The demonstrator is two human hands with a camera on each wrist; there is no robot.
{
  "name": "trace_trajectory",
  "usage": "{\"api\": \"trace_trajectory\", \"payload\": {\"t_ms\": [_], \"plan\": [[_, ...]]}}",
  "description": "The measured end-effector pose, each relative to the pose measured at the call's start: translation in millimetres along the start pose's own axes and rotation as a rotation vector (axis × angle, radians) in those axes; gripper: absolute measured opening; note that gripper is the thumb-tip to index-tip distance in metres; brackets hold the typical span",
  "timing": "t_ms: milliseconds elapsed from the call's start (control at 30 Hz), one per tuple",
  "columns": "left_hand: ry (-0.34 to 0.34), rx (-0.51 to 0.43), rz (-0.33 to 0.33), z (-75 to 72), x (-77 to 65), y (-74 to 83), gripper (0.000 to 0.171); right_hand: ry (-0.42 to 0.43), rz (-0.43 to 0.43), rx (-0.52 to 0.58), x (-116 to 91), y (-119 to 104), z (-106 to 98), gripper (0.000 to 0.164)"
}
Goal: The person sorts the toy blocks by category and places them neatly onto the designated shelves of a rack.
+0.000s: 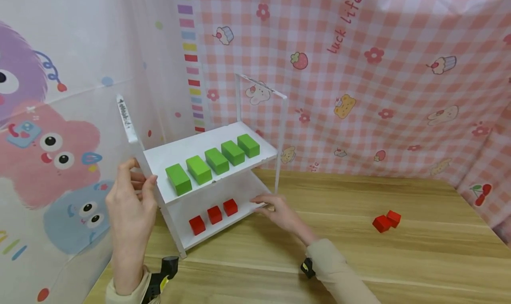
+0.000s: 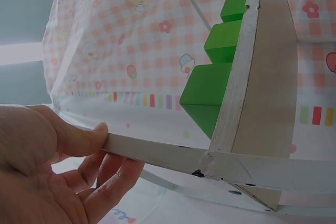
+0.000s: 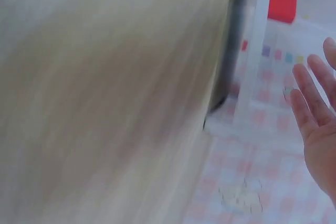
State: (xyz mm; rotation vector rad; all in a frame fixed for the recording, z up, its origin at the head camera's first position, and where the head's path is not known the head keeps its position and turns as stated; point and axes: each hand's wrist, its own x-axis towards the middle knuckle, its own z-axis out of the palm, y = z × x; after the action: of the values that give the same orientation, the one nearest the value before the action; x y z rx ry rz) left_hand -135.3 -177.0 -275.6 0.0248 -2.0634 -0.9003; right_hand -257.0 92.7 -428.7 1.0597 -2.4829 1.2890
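A white two-tier shelf (image 1: 161, 153) stands on the table at the left. My left hand (image 1: 133, 215) pinches its left front post (image 2: 157, 152), thumb on one side and fingers on the other. Several green rectangular blocks (image 1: 217, 161) form a row on the upper tier. Three red cubes (image 1: 214, 214) line the lower tier. My right hand (image 1: 281, 213) is at the right end of the lower tier, holding nothing. In the right wrist view, that hand (image 3: 321, 129) has its fingers extended, apart from the shelf's edge.
Two red blocks (image 1: 382, 224) lie together on the wooden table (image 1: 331, 206) at the right, one against the other. A pink checked cloth (image 1: 319, 73) hangs behind the table. A white cartoon-print sheet (image 1: 96, 131) hangs close along the left side.
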Motion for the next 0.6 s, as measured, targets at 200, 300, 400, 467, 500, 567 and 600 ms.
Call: {"api": "trace_trajectory", "payload": {"t_ms": [200, 300, 400, 467, 500, 567, 600], "plan": [[-0.001, 0.001, -0.001, -0.1, 0.1, -0.4, 0.032, 0.031, -0.022, -0.103, -28.1, 12.7, -35.4, 0.025], [0.001, -0.001, 0.001, 0.2, 0.2, -0.5, 0.032, 0.059, -0.012, -0.169, -46.6, 23.3, -55.6, 0.025], [0.003, -0.001, 0.005, 0.3, 0.1, -0.8, 0.032, 0.092, -0.005, -0.218, -67.0, 34.5, -77.7, 0.025], [0.002, 0.000, 0.004, 0.1, 0.1, -0.7, 0.032, 0.109, 0.011, -0.237, -80.3, 41.8, -93.2, 0.026], [0.001, 0.002, 0.004, 0.0, 0.1, -0.7, 0.032, 0.113, 0.028, -0.255, -87.5, 45.3, -101.2, 0.026], [0.001, 0.003, 0.002, -0.2, 0.1, -0.8, 0.032, 0.125, 0.067, -0.297, -101.9, 51.6, -117.0, 0.026], [0.001, 0.004, 0.001, -0.4, 0.1, -0.7, 0.032, 0.131, 0.086, -0.328, -109.1, 54.5, -124.7, 0.026]]}}
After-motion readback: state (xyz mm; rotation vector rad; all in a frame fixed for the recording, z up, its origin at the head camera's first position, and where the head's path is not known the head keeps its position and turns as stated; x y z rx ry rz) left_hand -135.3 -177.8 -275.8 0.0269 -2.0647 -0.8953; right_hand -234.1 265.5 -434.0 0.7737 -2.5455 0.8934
